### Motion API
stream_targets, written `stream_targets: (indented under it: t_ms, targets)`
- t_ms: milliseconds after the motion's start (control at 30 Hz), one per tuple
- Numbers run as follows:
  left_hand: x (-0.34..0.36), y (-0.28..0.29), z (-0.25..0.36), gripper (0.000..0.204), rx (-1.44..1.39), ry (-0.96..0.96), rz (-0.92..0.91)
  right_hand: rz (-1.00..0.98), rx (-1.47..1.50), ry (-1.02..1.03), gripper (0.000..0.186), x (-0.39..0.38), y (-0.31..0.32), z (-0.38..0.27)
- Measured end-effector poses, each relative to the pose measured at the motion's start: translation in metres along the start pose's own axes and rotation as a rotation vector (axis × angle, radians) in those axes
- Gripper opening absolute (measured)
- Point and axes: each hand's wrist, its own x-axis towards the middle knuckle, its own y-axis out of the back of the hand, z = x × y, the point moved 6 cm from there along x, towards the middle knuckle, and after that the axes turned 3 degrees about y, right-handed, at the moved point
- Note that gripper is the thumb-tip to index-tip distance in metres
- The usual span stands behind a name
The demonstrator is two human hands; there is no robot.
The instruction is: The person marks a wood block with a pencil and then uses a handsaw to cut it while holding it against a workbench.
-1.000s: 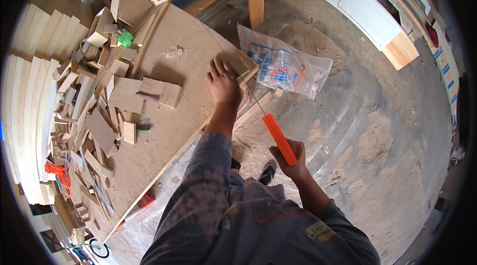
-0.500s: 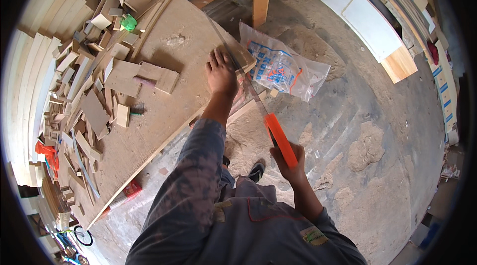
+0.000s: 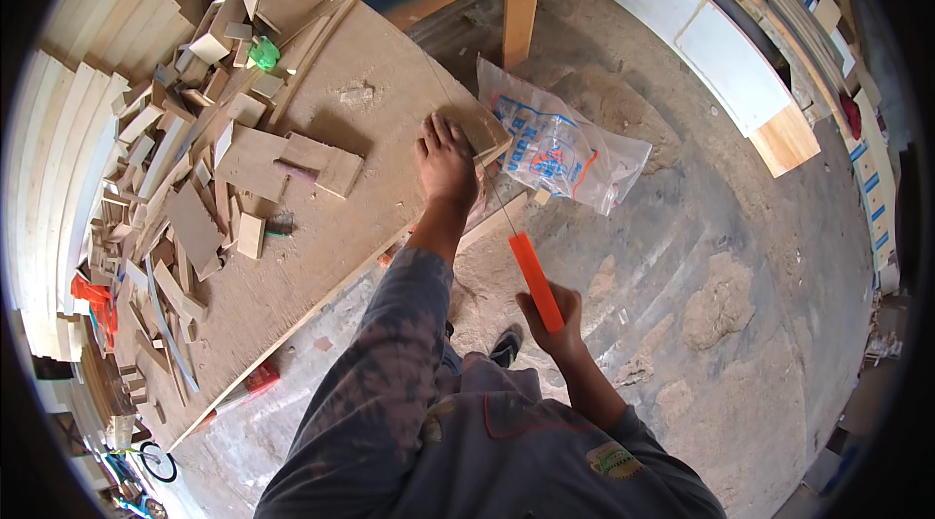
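My right hand (image 3: 555, 319) is wrapped round the orange handle of a handsaw (image 3: 535, 280). The saw's thin blade shows almost edge-on and runs forward to the near right corner of a brown wooden panel (image 3: 360, 168). Whether its teeth are in a cut cannot be made out. On the panel's right end my left hand (image 3: 448, 161) lies palm down, fingers stretched forward and a little apart, close beside the blade. A clear plastic bag (image 3: 565, 144) with blue and red print lies on the floor just past that corner.
Wood offcuts (image 3: 195, 212) crowd the panel's left side, beside a green plastic item (image 3: 263, 53) and stacked pale boards (image 3: 58, 198). Two small flat pieces (image 3: 321, 166) lie nearer my left hand. An upright wooden post (image 3: 522, 8) stands beyond. White panels (image 3: 682, 22) line the right.
The saw blade has turned from showing its flat side to nearly edge-on. My right hand has shifted slightly left. My left hand stays on the panel while the whole view moves a little.
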Motion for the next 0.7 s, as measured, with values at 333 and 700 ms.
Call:
stream_targets:
  t_ms: [333,700]
  targets:
    - [0.0,0.001,-0.001,0.053,-0.016,0.012,-0.025,0.043,0.069,-0.066,0.018,-0.012,0.008,0.018]
    - [0.002,0.004,0.002,0.054,-0.046,-0.003,-0.021,0.076,0.166,-0.033,0.021,0.048,-0.004,0.006]
